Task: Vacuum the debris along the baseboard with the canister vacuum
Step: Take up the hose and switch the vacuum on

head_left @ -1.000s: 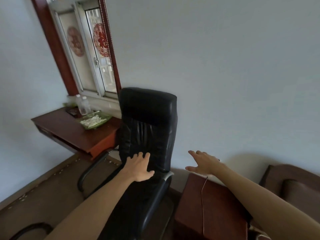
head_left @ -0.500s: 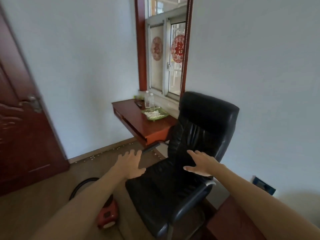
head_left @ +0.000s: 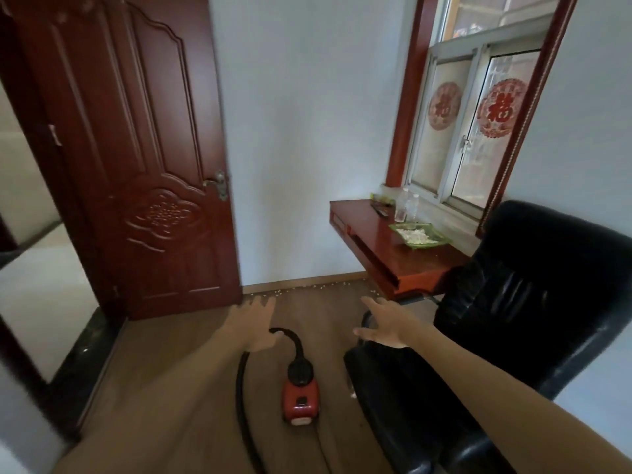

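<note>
Red vacuum (head_left: 301,401) sits on the wood floor (head_left: 164,364), black hose (head_left: 241,388) rising from its top, looping over and running back down past its left side toward the camera. Left hand (head_left: 254,323) is out above and beyond the vacuum, fingers straight and spread, holding nothing; it overlaps the top of the hose loop in view, contact can't be told. Right hand (head_left: 386,325) is up and to the right of the vacuum, fingers likewise spread, palm down, empty, in front of the black chair (head_left: 506,319), which stands just right of the vacuum. Debris (head_left: 297,288): small white bits strung along the baseboard (head_left: 307,280), well beyond the vacuum at the foot of the far wall. Beyond the vacuum to the left, an open dark-red door (head_left: 136,165). Beyond it to the right, a red-brown worktop (head_left: 383,248) under the window (head_left: 472,131), carrying a green dish (head_left: 419,236) of white bits and clear bottles (head_left: 407,206).
</note>
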A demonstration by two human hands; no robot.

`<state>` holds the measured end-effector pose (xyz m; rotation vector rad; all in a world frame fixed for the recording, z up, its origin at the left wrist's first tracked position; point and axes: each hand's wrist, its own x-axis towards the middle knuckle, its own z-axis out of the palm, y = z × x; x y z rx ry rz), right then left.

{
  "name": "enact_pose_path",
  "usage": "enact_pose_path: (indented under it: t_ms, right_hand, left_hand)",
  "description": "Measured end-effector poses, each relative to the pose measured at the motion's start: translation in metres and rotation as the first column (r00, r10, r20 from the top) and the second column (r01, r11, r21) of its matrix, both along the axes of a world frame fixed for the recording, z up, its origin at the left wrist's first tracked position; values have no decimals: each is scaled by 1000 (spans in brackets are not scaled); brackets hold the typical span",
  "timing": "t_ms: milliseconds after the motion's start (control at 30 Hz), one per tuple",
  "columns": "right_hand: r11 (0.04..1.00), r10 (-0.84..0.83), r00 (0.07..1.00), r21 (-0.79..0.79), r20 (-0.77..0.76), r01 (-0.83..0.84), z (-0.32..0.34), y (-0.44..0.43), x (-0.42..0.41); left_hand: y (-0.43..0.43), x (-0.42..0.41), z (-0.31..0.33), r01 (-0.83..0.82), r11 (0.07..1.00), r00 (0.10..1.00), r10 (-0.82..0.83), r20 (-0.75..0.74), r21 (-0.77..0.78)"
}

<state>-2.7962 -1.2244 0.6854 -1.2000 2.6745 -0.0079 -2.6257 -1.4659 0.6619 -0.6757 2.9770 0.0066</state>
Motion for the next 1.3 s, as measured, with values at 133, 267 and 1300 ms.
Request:
enact_pose_path:
  t_ms: [133, 267, 1300]
  right_hand:
    - [1000, 28, 1000, 0, 10, -28, 1, -73, 48]
    - [997, 73, 997, -20, 35, -73, 1, -142, 87]
    - [916, 401, 914, -43, 67, -399, -23, -533, 29]
  left_hand:
    - [-59, 57, -1, -45, 999, 999, 46, 21, -12]
    - [-110, 108, -4, -96, 995, 995, 96, 6, -11]
    - [-431, 107, -4, -389, 921, 920, 389, 54, -12]
